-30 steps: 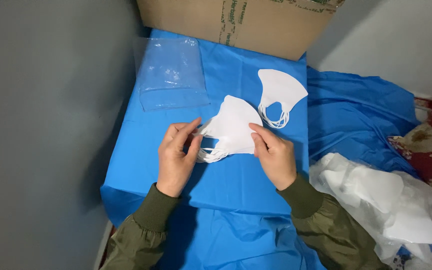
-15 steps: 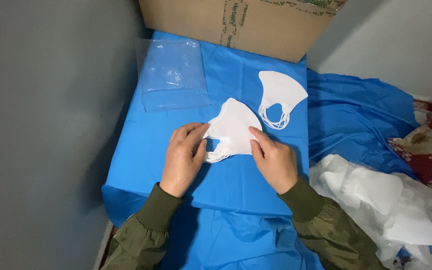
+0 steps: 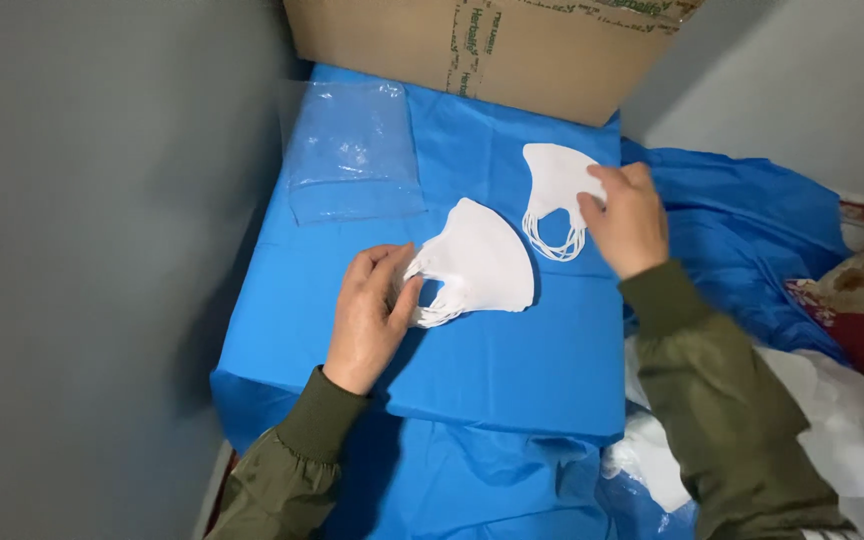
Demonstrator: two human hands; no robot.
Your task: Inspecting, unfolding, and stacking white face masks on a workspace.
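Left hand (image 3: pixel 370 315) pinching folded mask (image 3: pixel 477 265), right hand (image 3: pixel 627 215) — second mask (image 3: pixel 555 180)

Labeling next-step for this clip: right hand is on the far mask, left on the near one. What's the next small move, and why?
Probably close the right hand on the far mask and lift it. The fingers only rest on its edge, loops still flat on the blue cloth, while the left hand pins the near mask by its loops.

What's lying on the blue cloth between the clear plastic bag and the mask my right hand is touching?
Nothing: in the head view, only bare blue cloth separates the clear plastic bag from the far mask under the right hand.
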